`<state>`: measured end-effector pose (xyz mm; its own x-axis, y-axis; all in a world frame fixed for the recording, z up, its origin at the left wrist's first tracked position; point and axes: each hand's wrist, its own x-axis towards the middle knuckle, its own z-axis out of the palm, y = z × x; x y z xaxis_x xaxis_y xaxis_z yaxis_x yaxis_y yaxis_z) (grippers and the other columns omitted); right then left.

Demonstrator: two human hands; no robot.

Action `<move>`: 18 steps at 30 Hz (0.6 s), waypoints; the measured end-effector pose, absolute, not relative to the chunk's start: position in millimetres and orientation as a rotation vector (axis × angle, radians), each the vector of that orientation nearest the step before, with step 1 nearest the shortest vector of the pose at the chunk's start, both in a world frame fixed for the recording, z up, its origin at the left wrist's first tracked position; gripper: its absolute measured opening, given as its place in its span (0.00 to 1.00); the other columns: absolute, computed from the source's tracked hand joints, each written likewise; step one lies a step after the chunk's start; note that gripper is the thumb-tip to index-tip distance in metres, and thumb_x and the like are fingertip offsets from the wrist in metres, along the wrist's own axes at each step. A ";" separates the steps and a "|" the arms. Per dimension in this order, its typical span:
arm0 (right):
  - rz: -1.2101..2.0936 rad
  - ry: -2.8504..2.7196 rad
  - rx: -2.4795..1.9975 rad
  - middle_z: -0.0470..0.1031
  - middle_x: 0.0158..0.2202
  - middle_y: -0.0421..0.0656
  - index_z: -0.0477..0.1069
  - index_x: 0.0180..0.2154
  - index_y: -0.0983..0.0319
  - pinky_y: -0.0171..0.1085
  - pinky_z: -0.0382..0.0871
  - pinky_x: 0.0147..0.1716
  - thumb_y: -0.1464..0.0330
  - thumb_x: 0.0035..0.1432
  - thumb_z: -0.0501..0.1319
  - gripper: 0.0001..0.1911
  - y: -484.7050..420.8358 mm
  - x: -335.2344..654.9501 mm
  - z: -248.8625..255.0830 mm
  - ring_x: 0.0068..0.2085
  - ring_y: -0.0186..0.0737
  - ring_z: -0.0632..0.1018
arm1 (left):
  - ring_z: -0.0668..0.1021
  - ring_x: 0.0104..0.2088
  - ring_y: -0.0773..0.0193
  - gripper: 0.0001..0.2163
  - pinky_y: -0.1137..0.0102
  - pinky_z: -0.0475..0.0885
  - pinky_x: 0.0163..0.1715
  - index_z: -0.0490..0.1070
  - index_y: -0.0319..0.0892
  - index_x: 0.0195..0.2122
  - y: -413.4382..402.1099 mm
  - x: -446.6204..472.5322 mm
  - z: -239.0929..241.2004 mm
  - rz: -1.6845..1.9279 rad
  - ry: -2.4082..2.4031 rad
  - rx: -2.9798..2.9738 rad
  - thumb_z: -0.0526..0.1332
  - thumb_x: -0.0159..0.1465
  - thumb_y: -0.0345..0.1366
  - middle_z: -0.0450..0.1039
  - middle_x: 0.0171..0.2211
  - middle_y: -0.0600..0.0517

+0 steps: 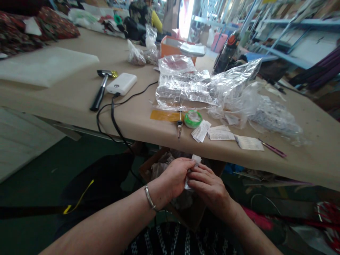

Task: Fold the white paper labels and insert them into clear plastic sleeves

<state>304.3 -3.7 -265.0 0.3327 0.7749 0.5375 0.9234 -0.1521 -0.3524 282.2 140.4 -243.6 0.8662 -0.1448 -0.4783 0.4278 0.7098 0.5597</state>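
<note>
My left hand (174, 176) and my right hand (208, 182) meet below the table's front edge, above a cardboard box. Both are closed on a small white label (196, 159); its top sticks up between the fingers and more white shows under them. Close by at the table edge lie stacks of white printed labels (220, 133). A green round container (193, 119) sits behind them, beside a soldering-iron-like tool (179, 124) whose tip points at me. To the right rest thin pink-handled tweezers (273, 148).
Clear plastic bags (186, 86) cover the middle of the table (143, 120). A hammer (102, 90) and a white power bank (122, 84) with a black cable, which hangs over the edge, lie left. A dark bottle (225, 53) and orange box (170, 46) stand behind. The cardboard box (195, 214) is under my hands.
</note>
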 end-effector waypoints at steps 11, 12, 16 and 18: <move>-0.069 -0.678 -1.853 0.74 0.39 0.44 0.69 0.42 0.58 0.41 0.72 0.43 0.69 0.55 0.62 0.11 -13.8 307.9 -259.3 0.43 0.42 0.76 | 0.71 0.18 0.70 0.09 0.74 0.67 0.19 0.72 0.34 0.33 145.0 276.5 -237.1 -0.490 0.420 0.783 0.58 0.61 0.36 0.72 0.24 0.48; 0.065 -0.563 -1.779 0.74 0.38 0.43 0.68 0.42 0.58 0.39 0.73 0.40 0.67 0.55 0.62 0.11 -14.2 311.9 -260.1 0.40 0.40 0.76 | 0.71 0.17 0.70 0.10 0.75 0.67 0.18 0.72 0.34 0.33 145.1 274.8 -234.9 -0.523 0.407 0.798 0.58 0.61 0.37 0.72 0.24 0.48; 0.737 -0.464 -1.382 0.74 0.35 0.41 0.66 0.46 0.58 0.33 0.72 0.27 0.62 0.49 0.66 0.22 -12.0 324.9 -263.3 0.28 0.33 0.75 | 0.70 0.17 0.72 0.09 0.77 0.66 0.18 0.70 0.35 0.33 143.5 267.8 -228.9 -0.612 0.339 0.803 0.60 0.60 0.38 0.71 0.23 0.50; 0.924 -0.473 -1.233 0.74 0.37 0.41 0.67 0.45 0.59 0.31 0.69 0.23 0.62 0.46 0.68 0.24 -9.7 327.2 -265.4 0.23 0.29 0.71 | 0.70 0.17 0.72 0.09 0.77 0.65 0.17 0.69 0.37 0.38 142.6 265.4 -228.4 -0.641 0.310 0.799 0.60 0.60 0.38 0.71 0.23 0.51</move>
